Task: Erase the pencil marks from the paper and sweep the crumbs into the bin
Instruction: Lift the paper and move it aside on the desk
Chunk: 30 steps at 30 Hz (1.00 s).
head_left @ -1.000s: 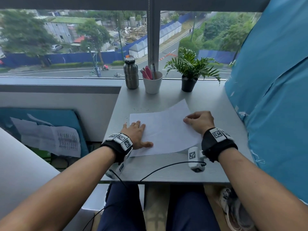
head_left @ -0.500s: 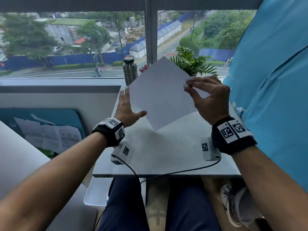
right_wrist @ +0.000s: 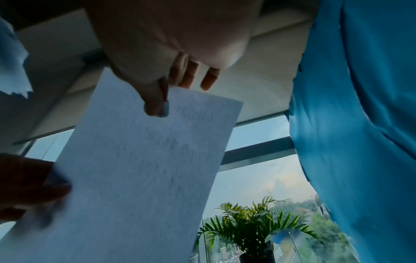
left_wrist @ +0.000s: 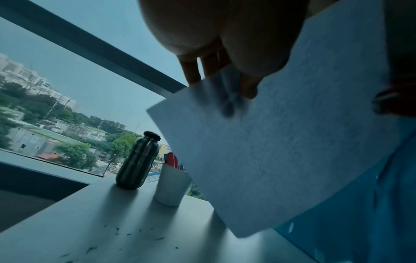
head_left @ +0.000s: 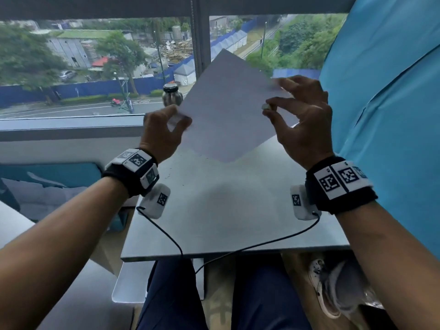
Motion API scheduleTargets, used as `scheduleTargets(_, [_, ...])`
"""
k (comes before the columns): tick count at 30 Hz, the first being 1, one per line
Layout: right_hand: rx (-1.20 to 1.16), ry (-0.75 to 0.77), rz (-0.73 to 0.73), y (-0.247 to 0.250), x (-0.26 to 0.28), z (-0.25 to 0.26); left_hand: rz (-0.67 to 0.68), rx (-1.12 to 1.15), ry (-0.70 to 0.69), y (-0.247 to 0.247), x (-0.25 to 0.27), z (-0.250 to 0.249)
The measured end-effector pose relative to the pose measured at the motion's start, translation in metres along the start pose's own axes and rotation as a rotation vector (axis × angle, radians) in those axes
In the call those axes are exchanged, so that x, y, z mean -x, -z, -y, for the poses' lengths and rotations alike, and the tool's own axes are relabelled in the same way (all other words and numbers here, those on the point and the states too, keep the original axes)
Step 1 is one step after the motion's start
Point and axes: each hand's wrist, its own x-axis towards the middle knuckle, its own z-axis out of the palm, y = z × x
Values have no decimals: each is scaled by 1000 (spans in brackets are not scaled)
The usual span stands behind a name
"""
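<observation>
A white sheet of paper (head_left: 226, 115) is held up off the grey table (head_left: 226, 210), one corner pointing down. My left hand (head_left: 181, 115) pinches its left corner, thumb in front and fingers behind, as the left wrist view shows on the paper (left_wrist: 281, 151). My right hand (head_left: 273, 94) pinches the right corner, thumb on the near face of the paper (right_wrist: 139, 169). Faint grey pencil traces show on the sheet in the right wrist view. Small dark crumbs (head_left: 170, 173) lie scattered on the table under my left hand, also seen as crumbs (left_wrist: 117, 233). No bin is in view.
At the table's far edge by the window stand a steel bottle (left_wrist: 137, 163), a white cup (left_wrist: 172, 186) of pens and a potted plant (right_wrist: 249, 224). A blue sheet (head_left: 381, 103) hangs along the right side. Cables run from both wrists over the table's front edge.
The paper lay flat on the table under both hands; it has been lifted into the air. My left hand went from lying flat on the sheet to pinching its corner.
</observation>
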Motion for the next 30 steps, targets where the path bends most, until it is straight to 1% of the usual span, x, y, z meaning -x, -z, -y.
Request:
scheduleTargets(2, [66,-86,1,1,1,-7,50,98,104,-5,-3,-3])
scheduleTargets(5, [79,-159,-41,0,4,-13,100,-8,173,-19,-6,-8])
scheduleTargets(7, [41,-197,5,-1,8,-16,116,0,251,-33,-6,-16])
scheduleTargets(9, [-25,-293,143,-2,13,-23,145,2,331,-51,-4,-22])
scheduleTargets(11, [-53,-412,315,-3,21,-33,187,70,412,-76,1,-24])
scheduleTargets(14, [5,-571,573,-1,36,-41,220,172,485,-117,10,-29])
scheduleTargets(16, [78,-628,736,1,49,-45,319,163,514,-144,20,-36])
scheduleTargets(19, [129,-750,888,0,73,-55,503,163,567,-180,39,-52])
scheduleTargets(21, [161,-831,978,-2,90,-64,618,155,551,-199,50,-61])
scheduleTargets(23, [208,-878,1084,-3,106,-73,749,103,490,-209,56,-68])
scheduleTargets(24, [230,-890,1124,-3,113,-76,813,48,436,-210,57,-69])
scheduleTargets(26, [268,-895,1140,-2,121,-81,938,-48,313,-208,58,-62])
scheduleTargets(28, [291,-878,1125,1,123,-86,1109,-154,175,-201,61,-46])
scheduleTargets(30, [289,-857,1146,2,124,-88,1283,-301,41,-187,74,-27])
